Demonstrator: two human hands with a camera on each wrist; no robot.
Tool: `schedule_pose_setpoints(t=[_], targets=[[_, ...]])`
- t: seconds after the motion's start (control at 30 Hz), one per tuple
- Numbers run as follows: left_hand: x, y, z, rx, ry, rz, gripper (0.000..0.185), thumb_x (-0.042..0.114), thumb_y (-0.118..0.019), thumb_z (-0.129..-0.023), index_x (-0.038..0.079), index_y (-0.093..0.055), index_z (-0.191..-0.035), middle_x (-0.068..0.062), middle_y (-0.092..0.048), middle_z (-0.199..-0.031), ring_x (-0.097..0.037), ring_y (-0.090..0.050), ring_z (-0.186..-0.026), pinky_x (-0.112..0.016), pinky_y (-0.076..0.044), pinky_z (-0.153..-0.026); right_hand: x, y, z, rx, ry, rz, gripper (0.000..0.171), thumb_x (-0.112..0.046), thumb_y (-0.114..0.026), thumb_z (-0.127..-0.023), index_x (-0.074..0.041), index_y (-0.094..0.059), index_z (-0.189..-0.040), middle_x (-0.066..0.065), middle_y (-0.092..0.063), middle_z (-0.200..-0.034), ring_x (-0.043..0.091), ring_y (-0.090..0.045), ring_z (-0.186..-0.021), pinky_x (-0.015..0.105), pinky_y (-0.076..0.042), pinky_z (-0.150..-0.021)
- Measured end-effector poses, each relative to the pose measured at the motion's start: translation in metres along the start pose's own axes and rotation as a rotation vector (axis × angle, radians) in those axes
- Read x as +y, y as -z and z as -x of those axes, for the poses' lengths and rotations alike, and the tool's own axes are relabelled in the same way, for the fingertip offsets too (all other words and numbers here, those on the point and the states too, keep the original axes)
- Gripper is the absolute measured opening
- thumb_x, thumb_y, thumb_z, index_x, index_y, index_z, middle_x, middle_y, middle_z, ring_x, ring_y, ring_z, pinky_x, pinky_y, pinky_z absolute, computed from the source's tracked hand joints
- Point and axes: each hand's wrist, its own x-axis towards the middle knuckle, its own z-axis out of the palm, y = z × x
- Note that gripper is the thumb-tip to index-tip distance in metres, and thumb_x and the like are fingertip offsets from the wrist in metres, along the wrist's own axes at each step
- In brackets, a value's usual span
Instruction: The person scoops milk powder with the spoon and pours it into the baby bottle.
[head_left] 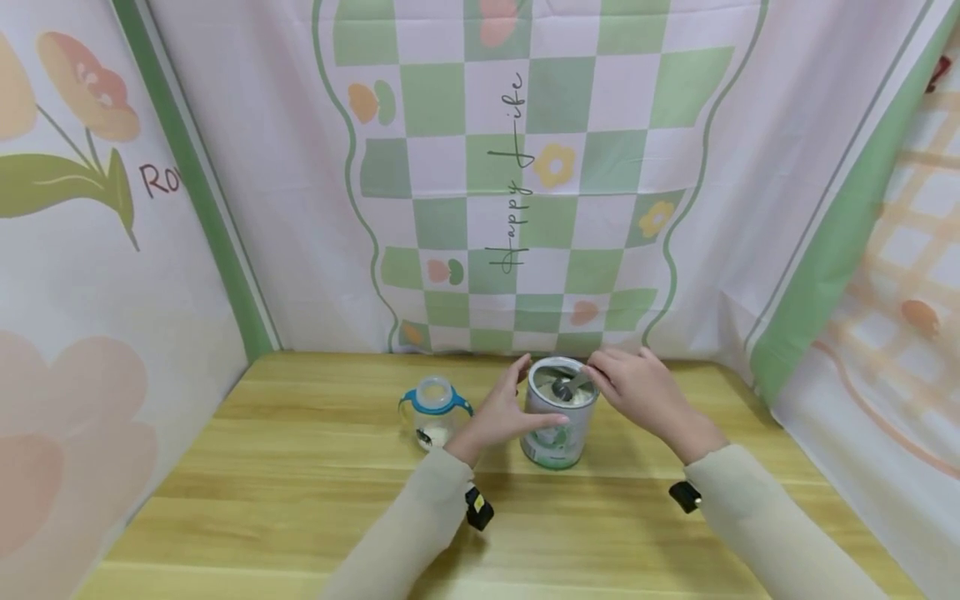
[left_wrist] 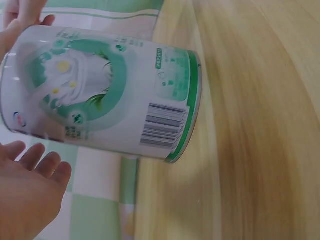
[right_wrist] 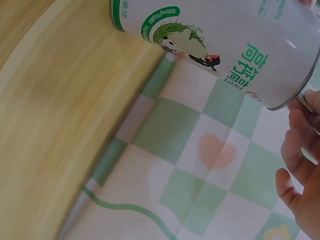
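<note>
Checkered cloth backs my wooden desk, where the open formula tin stands upright mid-desk. My left hand steadies its side, fingers relaxed; my right hand pinches the scoop at the rim. I judge scooping underway; the baby bottle stands just left.

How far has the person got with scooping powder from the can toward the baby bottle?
Done: the can is open, and the baby bottle beside it stands uncapped with some white powder at its bottom. In hand: the left hand steadies the can while the right hand pinches the scoop at the rim. Left: carrying that scoop across.
</note>
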Motion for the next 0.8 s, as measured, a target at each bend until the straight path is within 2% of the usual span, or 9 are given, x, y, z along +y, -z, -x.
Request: schedule_pose_setpoints(t=[0.17, 0.33, 0.5, 0.8], targets=[[0.000, -0.008, -0.004, 0.018, 0.016, 0.029, 0.115, 0.048, -0.088, -0.075, 0.022, -0.016, -0.161, -0.003, -0.029, -0.159, -0.023, -0.033, -0.142, -0.049, -0.034, -0.111, 0.000, -0.001, -0.001, 0.035, 0.068, 0.039, 0.009, -0.015, -0.075, -0.088, -0.010, -0.067, -0.087, 0.000, -0.061, -0.073, 0.015, -0.052, -0.059, 0.034, -0.031, -0.058], [0.000, -0.012, -0.006, 0.024, 0.036, 0.043, 0.115, 0.045, -0.088, -0.075, 0.024, -0.015, -0.161, -0.004, -0.029, -0.158, -0.023, -0.037, -0.138, -0.046, -0.036, -0.109, 0.000, -0.002, -0.002, 0.028, 0.101, 0.073, 0.010, -0.016, -0.075, -0.087, -0.009, -0.068, -0.088, 0.001, -0.062, -0.074, 0.015, -0.050, -0.057, 0.033, -0.027, -0.057], [-0.004, -0.015, -0.009, 0.029, 0.030, 0.060, 0.114, 0.043, -0.088, -0.076, 0.022, -0.015, -0.161, -0.004, -0.031, -0.157, -0.022, -0.040, -0.136, -0.044, -0.038, -0.108, -0.001, -0.003, -0.003, 0.001, 0.089, 0.082, 0.013, -0.013, -0.078, -0.085, -0.009, -0.067, -0.088, 0.001, -0.060, -0.074, 0.014, -0.048, -0.055, 0.032, -0.026, -0.058], [-0.006, -0.016, -0.013, 0.032, 0.008, 0.086, 0.109, 0.041, -0.089, -0.076, 0.023, -0.021, -0.160, 0.002, -0.040, -0.150, -0.020, -0.047, -0.130, -0.043, -0.042, -0.104, -0.002, -0.002, -0.006, -0.050, 0.069, 0.069, 0.013, -0.013, -0.077, -0.087, -0.010, -0.064, -0.085, -0.002, -0.056, -0.071, 0.012, -0.046, -0.055, 0.033, -0.030, -0.056]])
